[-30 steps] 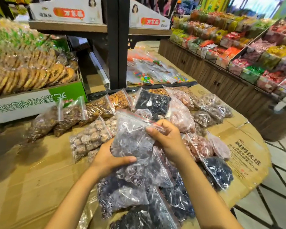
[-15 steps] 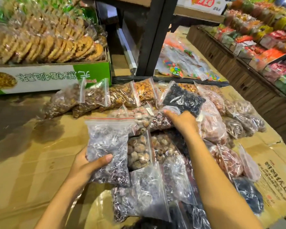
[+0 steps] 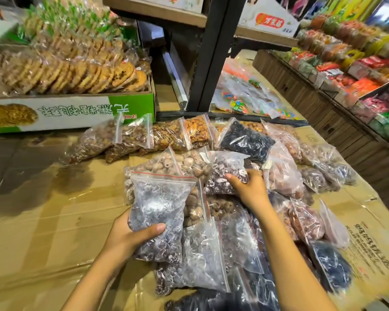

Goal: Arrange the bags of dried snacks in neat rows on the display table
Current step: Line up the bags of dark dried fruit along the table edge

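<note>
Clear zip bags of dried snacks lie in a loose heap on the cardboard-covered display table (image 3: 43,221). My left hand (image 3: 130,236) grips an upright bag of dark purple-grey snack (image 3: 160,212) by its lower left, above the heap's left side. My right hand (image 3: 248,187) rests on a bag of speckled dark-and-white pieces (image 3: 225,169) in the heap's middle, fingers curled over its right edge. A row of brown nut bags (image 3: 144,138) lines the far side. A black fruit bag (image 3: 245,140) leans behind the speckled one. More dark bags (image 3: 211,254) lie near me.
A green-and-white carton of wrapped round biscuits (image 3: 72,108) stands at the back left. A black shelf post (image 3: 211,52) rises behind the heap, with candy bags (image 3: 240,99) beyond. A wooden stand of packaged sweets (image 3: 346,75) runs along the right. Bare cardboard lies to the left.
My left hand carried the purple-grey bag to the heap's left and holds it upright. My right hand let go of it, reached into the heap and settled on the speckled bag.
</note>
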Motion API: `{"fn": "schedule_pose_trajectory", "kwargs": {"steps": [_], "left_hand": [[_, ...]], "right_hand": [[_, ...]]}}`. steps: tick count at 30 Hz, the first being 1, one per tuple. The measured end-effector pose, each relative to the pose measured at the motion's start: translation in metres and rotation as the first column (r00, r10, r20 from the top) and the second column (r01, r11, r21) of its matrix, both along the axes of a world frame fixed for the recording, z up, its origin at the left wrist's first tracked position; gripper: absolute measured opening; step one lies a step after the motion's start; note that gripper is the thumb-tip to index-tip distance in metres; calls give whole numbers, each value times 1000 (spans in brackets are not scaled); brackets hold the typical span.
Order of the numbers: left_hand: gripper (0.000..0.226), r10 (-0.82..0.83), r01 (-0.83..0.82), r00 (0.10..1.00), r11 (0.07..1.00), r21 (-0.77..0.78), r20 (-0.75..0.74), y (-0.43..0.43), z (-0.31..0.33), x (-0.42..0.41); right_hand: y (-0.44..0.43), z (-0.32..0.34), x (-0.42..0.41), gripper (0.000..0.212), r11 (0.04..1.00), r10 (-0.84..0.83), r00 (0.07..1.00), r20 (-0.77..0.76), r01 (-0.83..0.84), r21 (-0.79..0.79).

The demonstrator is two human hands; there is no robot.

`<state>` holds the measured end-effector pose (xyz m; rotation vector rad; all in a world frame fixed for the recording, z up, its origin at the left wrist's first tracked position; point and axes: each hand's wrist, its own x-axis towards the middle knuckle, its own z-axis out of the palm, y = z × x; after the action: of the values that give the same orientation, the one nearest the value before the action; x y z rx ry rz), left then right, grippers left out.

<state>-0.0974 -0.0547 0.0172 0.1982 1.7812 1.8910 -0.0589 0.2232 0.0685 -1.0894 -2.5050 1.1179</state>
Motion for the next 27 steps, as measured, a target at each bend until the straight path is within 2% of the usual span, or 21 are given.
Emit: {"fn": "schedule_pose_trajectory", "kwargs": {"steps": [5,9,11,13,15,20,23,25,27], "left_hand": [[100,-30,28,999,999,-36,-41,-18,11,13],[91,-184,172,978,978,-120,-96,-29,10,12],[77,-342,321,934,929,-185,-98,-29,9,9],[67,-517,475,851,832,-288,-89,-24,5,5],[67,-623,553,779,735,-392,-71,-19,0,0],[97,-619,449,759,723,-526,-203,-4,-10,8],[138,-617,197,712,633,-749,-335,-3,-29,23],[143,-612,137,691,634,-761,-385,-8,-35,24],[136,-648,196,664,633,-749,-373,-16,-32,19]], "right_hand": [[-20,-6,54,70,999,-22,997,-72,20,-29],[-29,-6,101,63,998,-57,994,-97,53,-40],[-33,-8,121,57,998,-60,993,-102,57,-29],[-37,-14,139,48,997,-66,990,-125,61,-39],[-38,-22,152,49,992,-100,987,-124,90,-86],[-35,-39,163,71,972,-169,983,-75,154,-176],[-37,-40,156,82,955,-222,974,-47,208,-210],[-37,-36,148,92,933,-280,959,-52,259,-250],[-36,-32,140,94,908,-316,947,-62,282,-311]]}}
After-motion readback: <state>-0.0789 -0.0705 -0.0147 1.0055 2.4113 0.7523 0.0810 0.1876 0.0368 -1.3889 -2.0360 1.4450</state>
